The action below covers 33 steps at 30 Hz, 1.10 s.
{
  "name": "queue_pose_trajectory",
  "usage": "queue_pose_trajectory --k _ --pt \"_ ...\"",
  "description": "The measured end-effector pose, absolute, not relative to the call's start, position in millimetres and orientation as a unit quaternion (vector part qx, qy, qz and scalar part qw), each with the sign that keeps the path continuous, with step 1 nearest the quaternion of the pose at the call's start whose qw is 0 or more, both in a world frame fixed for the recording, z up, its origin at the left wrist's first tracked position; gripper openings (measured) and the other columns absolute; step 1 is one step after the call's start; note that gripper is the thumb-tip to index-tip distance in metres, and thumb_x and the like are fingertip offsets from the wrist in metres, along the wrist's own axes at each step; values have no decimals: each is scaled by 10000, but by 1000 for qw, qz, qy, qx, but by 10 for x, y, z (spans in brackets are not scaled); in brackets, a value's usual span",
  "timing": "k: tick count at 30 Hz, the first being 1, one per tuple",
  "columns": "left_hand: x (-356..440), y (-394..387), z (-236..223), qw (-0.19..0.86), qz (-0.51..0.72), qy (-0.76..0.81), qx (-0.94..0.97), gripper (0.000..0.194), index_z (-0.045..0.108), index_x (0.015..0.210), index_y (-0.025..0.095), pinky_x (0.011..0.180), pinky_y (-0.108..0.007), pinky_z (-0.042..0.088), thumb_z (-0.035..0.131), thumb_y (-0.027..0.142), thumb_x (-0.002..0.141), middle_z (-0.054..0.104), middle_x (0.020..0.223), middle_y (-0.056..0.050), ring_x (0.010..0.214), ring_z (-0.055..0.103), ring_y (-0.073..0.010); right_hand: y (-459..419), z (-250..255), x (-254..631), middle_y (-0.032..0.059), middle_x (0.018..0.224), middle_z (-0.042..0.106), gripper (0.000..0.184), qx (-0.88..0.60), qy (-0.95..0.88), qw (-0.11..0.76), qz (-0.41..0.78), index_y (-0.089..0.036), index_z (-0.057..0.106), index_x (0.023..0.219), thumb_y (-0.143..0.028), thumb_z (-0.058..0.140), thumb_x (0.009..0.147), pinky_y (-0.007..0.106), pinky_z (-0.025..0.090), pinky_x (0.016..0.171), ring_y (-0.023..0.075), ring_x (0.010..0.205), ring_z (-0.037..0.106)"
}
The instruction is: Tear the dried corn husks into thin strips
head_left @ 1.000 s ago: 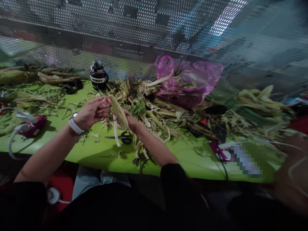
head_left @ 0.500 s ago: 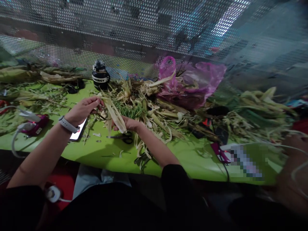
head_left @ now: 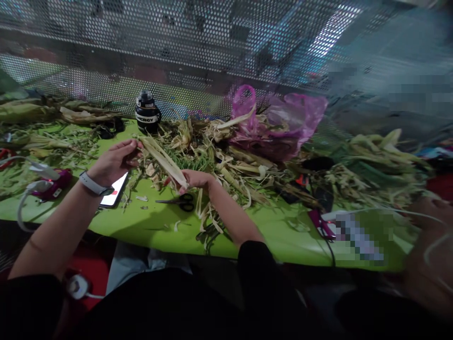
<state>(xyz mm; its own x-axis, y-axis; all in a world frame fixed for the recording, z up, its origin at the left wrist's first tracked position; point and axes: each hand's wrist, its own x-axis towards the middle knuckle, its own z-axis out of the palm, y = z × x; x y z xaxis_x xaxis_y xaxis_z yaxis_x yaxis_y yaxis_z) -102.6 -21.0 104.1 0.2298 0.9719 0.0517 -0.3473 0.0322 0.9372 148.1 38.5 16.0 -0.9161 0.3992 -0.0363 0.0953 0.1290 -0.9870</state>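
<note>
My left hand (head_left: 115, 160) pinches the upper end of a long, pale, dry corn husk (head_left: 163, 160). The husk slants down to the right, stretched between both hands above the table. At its lower end my right hand (head_left: 195, 179) grips it between thumb and fingers. Just under the right hand, dark-handled scissors (head_left: 179, 202) lie on the table. A phone (head_left: 113, 192) with a lit screen is partly covered by my left wrist. Behind the husk spreads a heap of dry husks (head_left: 230, 172) with thin green strips (head_left: 194, 163) among them.
A black bottle (head_left: 146, 113) stands at the back of the green table (head_left: 148, 233). A pink plastic bag (head_left: 279, 130) sits on the heap. Power strips (head_left: 56, 184) with cables lie left and right. Another person's arm (head_left: 430, 245) is at far right. Perforated metal (head_left: 198, 52) rises behind.
My left hand has moved slightly left and the husk has tilted flatter. My right hand now shows more clearly at its lower end, a little higher and to the right.
</note>
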Motion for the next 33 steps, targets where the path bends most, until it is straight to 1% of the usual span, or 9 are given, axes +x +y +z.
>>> queue_pose_trajectory --k 5,8,11,14,19,25,29,31,33 --pt "-1023 -151 995 623 548 369 419 221 639 792 115 492 -158 372 464 63 916 637 813 -15 696 540 -65 400 237 1513 -44 692 558 467 -172 -760 39 625 -91 651 1012 -242 796 594 193 453 652 78 647 521" --pt "-1010 -139 981 619 564 382 391 236 623 779 122 479 -151 346 449 62 927 630 802 -3 675 532 -54 445 287 1615 -15 776 613 557 -162 -744 53 646 -106 612 1072 -260 819 578 202 477 669 102 708 577" --pt "-1038 -115 953 604 584 380 387 217 614 782 126 469 -138 342 461 67 925 623 807 9 650 517 -43 515 289 1758 -4 800 638 713 -158 -711 60 683 -124 520 1175 -324 833 566 190 468 567 89 620 576" --pt "-1082 -89 924 611 582 387 371 209 617 801 114 461 -127 371 454 58 920 624 786 0 637 520 -45 552 243 1799 -8 777 642 683 -190 -711 51 675 -129 493 1195 -362 794 628 168 433 499 67 550 552" --pt "-1021 -85 931 657 602 371 262 234 597 786 84 435 -94 397 412 51 927 615 716 -28 629 561 -48 493 63 1537 31 854 682 558 -226 -795 11 563 -107 561 1154 -288 769 668 203 489 672 118 759 623" --pt "-807 -76 916 682 622 342 178 238 599 786 88 450 -89 441 409 51 925 631 705 -32 617 600 -54 344 -50 1240 84 1026 677 661 -277 -830 129 466 -138 416 1341 -402 665 788 253 501 768 150 885 638" --pt "-708 -49 857 664 639 352 164 235 581 761 107 435 -94 433 418 51 920 626 682 -18 583 605 -52 115 113 1140 144 1107 649 568 -371 -894 69 241 -130 573 1203 -478 673 765 355 470 908 254 1043 602" --pt "-673 -42 834 663 643 349 159 239 579 758 110 435 -97 434 416 52 923 628 679 -15 580 603 -51 -6 192 1086 175 1212 593 455 -420 -892 103 132 -133 612 1146 -447 617 816 379 435 971 280 1135 554" --pt "-639 -48 818 666 642 344 158 234 585 761 111 437 -100 434 424 59 923 632 682 -14 583 601 -50 -73 233 1040 168 1228 575 369 -457 -869 167 91 -148 627 1108 -415 535 869 388 437 964 275 1125 556"
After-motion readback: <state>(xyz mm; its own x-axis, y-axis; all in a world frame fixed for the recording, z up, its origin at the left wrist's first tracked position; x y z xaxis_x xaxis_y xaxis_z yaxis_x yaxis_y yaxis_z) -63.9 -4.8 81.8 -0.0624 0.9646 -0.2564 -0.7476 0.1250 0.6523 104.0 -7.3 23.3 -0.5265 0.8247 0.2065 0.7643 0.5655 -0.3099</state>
